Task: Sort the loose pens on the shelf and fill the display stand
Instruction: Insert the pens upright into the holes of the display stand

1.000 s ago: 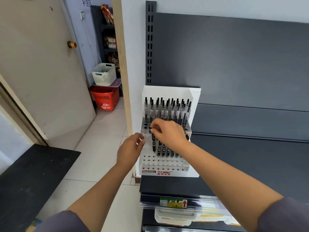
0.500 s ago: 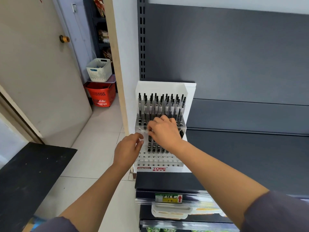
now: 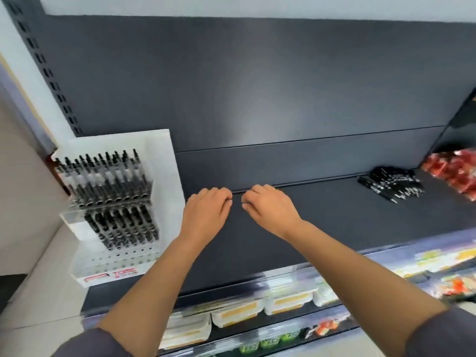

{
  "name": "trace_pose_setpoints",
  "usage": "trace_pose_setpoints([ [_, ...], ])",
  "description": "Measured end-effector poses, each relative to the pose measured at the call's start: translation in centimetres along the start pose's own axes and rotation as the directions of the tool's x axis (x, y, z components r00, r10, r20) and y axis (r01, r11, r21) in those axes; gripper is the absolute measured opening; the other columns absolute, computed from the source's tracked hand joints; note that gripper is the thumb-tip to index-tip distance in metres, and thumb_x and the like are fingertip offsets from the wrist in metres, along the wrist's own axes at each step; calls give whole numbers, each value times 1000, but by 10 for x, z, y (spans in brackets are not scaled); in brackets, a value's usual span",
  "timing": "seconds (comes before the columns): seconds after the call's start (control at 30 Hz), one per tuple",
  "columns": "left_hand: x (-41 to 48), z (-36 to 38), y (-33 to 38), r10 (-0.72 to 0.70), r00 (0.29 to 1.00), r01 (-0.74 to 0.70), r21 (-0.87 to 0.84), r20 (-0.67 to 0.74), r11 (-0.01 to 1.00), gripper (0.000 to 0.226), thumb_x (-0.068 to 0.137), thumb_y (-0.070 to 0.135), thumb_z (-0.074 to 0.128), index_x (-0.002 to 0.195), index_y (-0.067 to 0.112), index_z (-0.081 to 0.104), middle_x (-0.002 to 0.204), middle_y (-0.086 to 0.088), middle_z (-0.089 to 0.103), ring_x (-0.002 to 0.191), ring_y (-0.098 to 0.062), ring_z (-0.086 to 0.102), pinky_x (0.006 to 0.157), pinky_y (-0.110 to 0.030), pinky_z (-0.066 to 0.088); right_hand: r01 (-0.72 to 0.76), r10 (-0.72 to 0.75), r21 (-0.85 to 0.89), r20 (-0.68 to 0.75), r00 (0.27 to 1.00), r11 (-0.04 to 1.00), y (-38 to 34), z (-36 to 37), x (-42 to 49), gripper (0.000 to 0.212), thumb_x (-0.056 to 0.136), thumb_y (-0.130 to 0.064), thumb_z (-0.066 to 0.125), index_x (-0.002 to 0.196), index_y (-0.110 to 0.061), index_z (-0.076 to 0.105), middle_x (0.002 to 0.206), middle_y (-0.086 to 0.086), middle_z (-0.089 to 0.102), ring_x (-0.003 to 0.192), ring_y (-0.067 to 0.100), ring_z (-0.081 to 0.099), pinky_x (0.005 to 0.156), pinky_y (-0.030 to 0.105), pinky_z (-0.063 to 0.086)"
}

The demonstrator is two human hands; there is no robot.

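Lower shelf [image 3: 283, 328]: nearest me, below the arms. It holds pale lidded packs with yellow bands, and their labels are smeared past reading.
Price strip [image 3: 438, 256]: it runs along the front lip of the dark shelf [image 3: 334, 240]. Coloured tags sit on it, but none is legible.
Stand label: red marks on the white front lip of the display stand [image 3: 123, 273], near left. They look like a logo and a brand word, too blurred to spell out.
Stand fill: the stand sits at the shelf's left end with black pens upright in its back tiers. The front rows of holes look bare, so I'd say it is well along but not full.
Left hand [image 3: 206, 215]: over the bare middle of the shelf, just right of the stand. Its fingers are loosely curled and no pen shows in it.
Right hand [image 3: 271, 213]: close beside the left, knuckles up and fingers loosely bent. It appears to hold nothing.
Step in hand: between loads, I reckon, with both hands free and due for more stock.
Loose pens [image 3: 391, 186]: a black heap at the far right of the shelf, well apart from both hands and from the stand.
Next move: a reach right and back to the heap. Take a few pens, line them up the same way, then carry them left to the bare holes.
Red packets [image 3: 458, 171]: far right, beyond the heap, with the print blurred.
Back panel [image 3: 257, 86]: plain dark metal with no writing.
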State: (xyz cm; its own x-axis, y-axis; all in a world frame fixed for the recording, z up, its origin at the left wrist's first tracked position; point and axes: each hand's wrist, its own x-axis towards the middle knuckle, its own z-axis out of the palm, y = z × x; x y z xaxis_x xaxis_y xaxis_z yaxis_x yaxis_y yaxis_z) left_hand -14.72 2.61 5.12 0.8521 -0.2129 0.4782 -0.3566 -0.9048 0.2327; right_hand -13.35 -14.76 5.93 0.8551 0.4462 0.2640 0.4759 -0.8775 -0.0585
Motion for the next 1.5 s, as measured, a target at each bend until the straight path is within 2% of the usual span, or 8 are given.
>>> trace_pose_setpoints([
  [0.13, 28, 62, 106, 103, 989, -101, -20, 104, 995, 17, 96, 29, 40, 96, 23, 56, 88, 6, 63, 82, -19, 55, 70, -31, 40, -166, 172, -67, 113, 979, 984, 112, -22, -68, 29, 99, -35, 38, 112, -23, 61, 106, -1, 63, 101, 25, 55, 78, 33, 43],
  [0.27, 52, 110, 186, 204, 950, -202, -35, 235, 979, 19, 97, 30, 37, 98, 24, 55, 90, 6, 62, 85, -19, 54, 74, -30, 40, -362, 358, -10, 172, 918, 932, 197, -42, -117, 27, 98, -29, 40, 110, -24, 63, 111, 0, 63, 100, 25, 59, 79, 34, 46],
  [0.4, 90, 151, 246, 249, 898, -213, -138, 364, 967, 21, 95, 30, 42, 111, 25, 54, 100, 6, 62, 95, -19, 54, 82, -33, 42, -513, 496, 72, 174, 851, 855, 269, -48, -145, 24, 95, -23, 42, 104, -25, 64, 110, -1, 62, 99, 23, 58, 76, 33, 45],
  [0.57, 149, 216, 298, 277, 818, -217, -175, 504, 960, 34, 95, 33, 45, 129, 28, 46, 120, 2, 55, 111, -22, 51, 91, -37, 41, -599, 566, 107, 233, 791, 794, 352, -39, -149, 24, 95, -24, 44, 108, -22, 64, 115, 1, 61, 103, 24, 57, 81, 36, 48],
  [0.83, 236, 338, 358, 171, 749, -109, -136, 640, 985, 50, 94, 34, 46, 141, 32, 30, 133, -4, 38, 120, -26, 42, 92, -42, 44, -640, 596, 16, 346, 725, 769, 483, -14, -116, 32, 96, -29, 46, 126, -20, 56, 127, 5, 53, 114, 28, 53, 85, 38, 46],
  [1.03, 255, 392, 370, 115, 719, -94, -68, 685, 993, 50, 96, 43, 37, 143, 38, 22, 142, -3, 24, 124, -27, 33, 95, -41, 38, -609, 593, -84, 368, 717, 789, 534, 18, -85, 36, 94, -26, 47, 127, -15, 56, 128, 9, 48, 121, 33, 44, 93, 43, 45],
  [1.33, 266, 405, 357, 23, 807, -20, -12, 591, 1000, 35, 96, 45, 36, 119, 23, 50, 141, 0, 30, 119, -26, 35, 94, -36, 38, -501, 571, -284, 284, 771, 818, 542, 73, -49, 44, 88, -49, 53, 114, -14, 59, 124, 7, 42, 118, 30, 39, 97, 45, 32],
  [1.5, 254, 398, 359, -119, 835, 150, -14, 537, 989, 28, 92, 16, 46, 120, 16, 46, 146, -5, 21, 119, -26, 35, 93, -33, 41, -427, 489, -253, 285, 824, 868, 537, 82, -44, 39, 87, -38, 54, 116, -12, 56, 120, 8, 46, 114, 29, 43, 96, 43, 32],
])
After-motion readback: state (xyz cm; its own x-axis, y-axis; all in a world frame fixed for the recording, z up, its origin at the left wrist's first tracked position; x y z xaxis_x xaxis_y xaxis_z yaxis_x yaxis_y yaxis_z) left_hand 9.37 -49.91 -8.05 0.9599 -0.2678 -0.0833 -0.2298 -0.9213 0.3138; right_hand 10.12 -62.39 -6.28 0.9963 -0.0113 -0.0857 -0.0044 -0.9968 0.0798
